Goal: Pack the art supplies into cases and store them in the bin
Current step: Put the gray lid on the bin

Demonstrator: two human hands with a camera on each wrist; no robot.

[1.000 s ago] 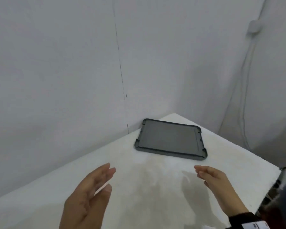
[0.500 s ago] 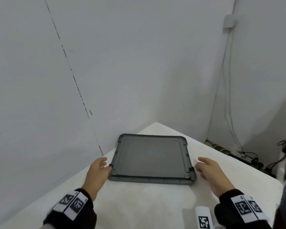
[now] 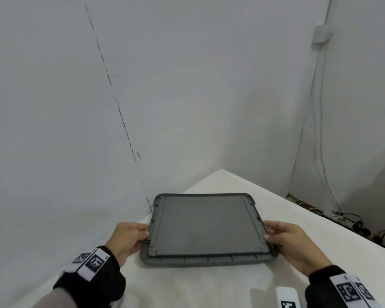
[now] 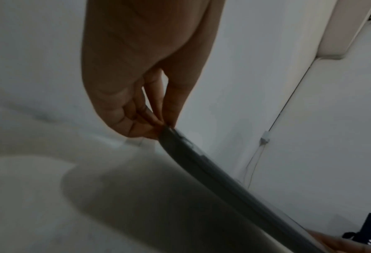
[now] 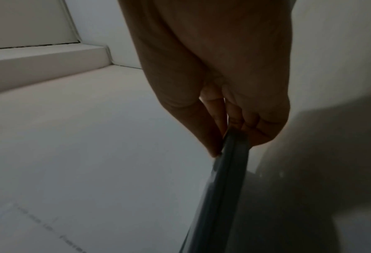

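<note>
lid (image 3: 207, 230): flat grey bin lid (probably), 12 o'clock on bench (image 3: 298, 218)
left hand (image 3: 129, 237): pinches 9 o'clock edge
right hand (image 3: 291, 243): pinches 3 o'clock edge, balanced two-sided lift

The left hand (image 3: 129, 237) and right hand (image 3: 292, 243) reach forward from black sleeves, each pinching an opposite side edge of the flat grey plastic lid (image 3: 207, 230), thumb above, fingers beneath.
</note>
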